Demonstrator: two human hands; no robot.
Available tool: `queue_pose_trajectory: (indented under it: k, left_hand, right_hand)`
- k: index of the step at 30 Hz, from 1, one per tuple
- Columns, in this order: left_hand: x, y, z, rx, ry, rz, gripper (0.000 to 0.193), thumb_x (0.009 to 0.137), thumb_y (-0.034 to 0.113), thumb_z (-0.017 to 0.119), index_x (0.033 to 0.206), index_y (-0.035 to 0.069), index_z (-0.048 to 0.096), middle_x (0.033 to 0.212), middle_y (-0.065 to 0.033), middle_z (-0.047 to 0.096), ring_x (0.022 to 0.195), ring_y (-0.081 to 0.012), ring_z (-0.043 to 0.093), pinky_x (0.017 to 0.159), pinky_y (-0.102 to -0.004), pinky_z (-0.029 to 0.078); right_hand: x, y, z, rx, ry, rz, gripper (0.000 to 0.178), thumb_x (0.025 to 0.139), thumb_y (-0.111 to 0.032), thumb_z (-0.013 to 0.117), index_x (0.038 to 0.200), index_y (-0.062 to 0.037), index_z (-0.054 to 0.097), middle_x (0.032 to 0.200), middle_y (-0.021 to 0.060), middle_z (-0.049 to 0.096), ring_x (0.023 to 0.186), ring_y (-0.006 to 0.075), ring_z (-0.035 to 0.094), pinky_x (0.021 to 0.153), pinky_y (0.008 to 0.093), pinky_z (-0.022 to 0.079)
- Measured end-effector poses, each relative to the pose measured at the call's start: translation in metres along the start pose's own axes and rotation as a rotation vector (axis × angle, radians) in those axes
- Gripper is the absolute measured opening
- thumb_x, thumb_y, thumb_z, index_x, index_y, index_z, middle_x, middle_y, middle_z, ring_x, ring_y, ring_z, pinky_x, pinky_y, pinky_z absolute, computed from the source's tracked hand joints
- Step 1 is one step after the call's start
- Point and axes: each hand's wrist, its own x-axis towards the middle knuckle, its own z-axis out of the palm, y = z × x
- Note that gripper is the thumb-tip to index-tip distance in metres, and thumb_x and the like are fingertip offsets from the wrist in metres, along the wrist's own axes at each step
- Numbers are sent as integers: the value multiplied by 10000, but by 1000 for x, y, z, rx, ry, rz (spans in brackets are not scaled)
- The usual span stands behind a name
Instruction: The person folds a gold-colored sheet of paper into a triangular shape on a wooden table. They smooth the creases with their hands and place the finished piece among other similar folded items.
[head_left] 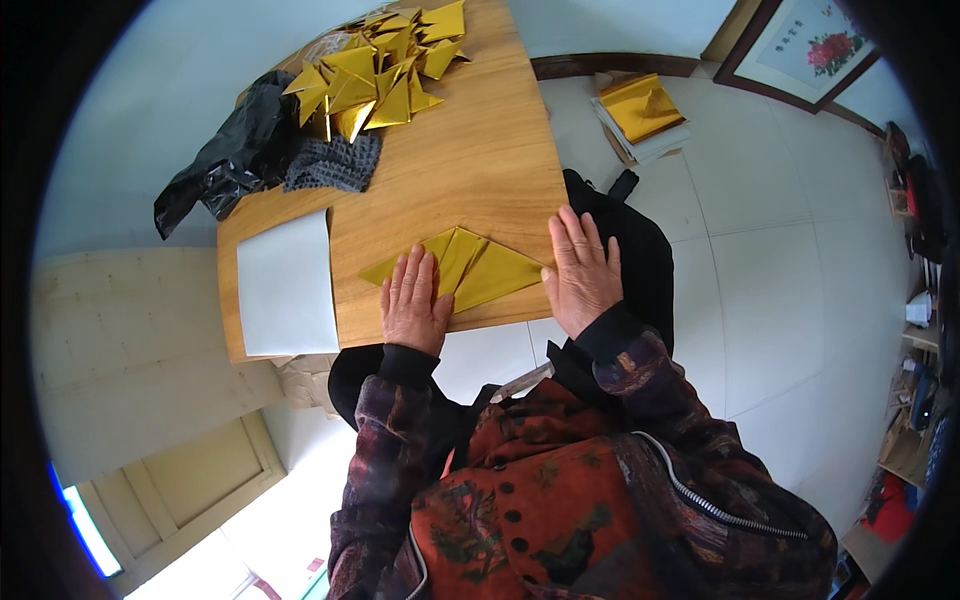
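Observation:
A sheet of gold foil paper (497,272), folded into a wide pointed shape with creases across its middle, lies near the front edge of the wooden table. My left hand (412,300) rests flat on its left part, fingers stretched out. At the sheet's right tip, my right hand (583,277) lies with fingers extended over the table's edge, its thumb side touching or very close to the tip. Neither hand grips anything. A stack of white-backed paper (287,287) lies to the left of my left hand. Part of the folded sheet is hidden under my left hand.
Folded gold paper pieces (375,75) are heaped at the table's far end. Beside them are a black plastic bag (240,145) and a dark grey cloth (335,163). More gold sheets (640,107) sit on the floor beyond the wooden table (480,150). A framed picture (800,45) leans at the far right.

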Motion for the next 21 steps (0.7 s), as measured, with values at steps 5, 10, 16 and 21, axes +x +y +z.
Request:
queue_pose_trajectory:
  k: [5, 10, 16, 21]
  left_hand:
    - [2, 2, 1, -7, -11, -24, 678, 875, 320, 619, 1475, 150, 353, 1566, -32, 297, 1439, -246, 271, 1159, -455, 189]
    - [1, 7, -3, -24, -35, -60, 639, 900, 312, 598, 1470, 137, 366, 1560, -49, 307, 1438, -262, 275, 1154, -459, 202]
    - [3, 9, -4, -49, -14, -66, 638, 886, 325, 606, 1455, 138, 386, 1554, -37, 319, 1428, -246, 291, 1151, -454, 204]
    - [2, 12, -6, -79, -11, -67, 633, 888, 294, 604, 1456, 122, 384, 1549, -49, 328, 1430, -256, 289, 1148, -454, 210]
  right_hand:
    - [2, 6, -2, 42, 42, 3, 715, 869, -146, 599, 1494, -109, 252, 1563, 76, 255, 1439, 326, 231, 1121, 573, 214]
    - [-2, -17, -4, 138, 198, -256, 582, 851, -94, 587, 1399, -22, 405, 1488, 129, 376, 1401, 330, 316, 1096, 548, 265]
    - [-4, -71, 24, 58, -72, -474, 609, 844, -228, 643, 1383, -37, 432, 1513, 104, 340, 1409, 280, 302, 1129, 474, 243]
    - [-7, -44, 9, 31, -137, -413, 759, 824, -359, 690, 1438, -47, 371, 1548, 105, 281, 1437, 271, 244, 1149, 466, 207]
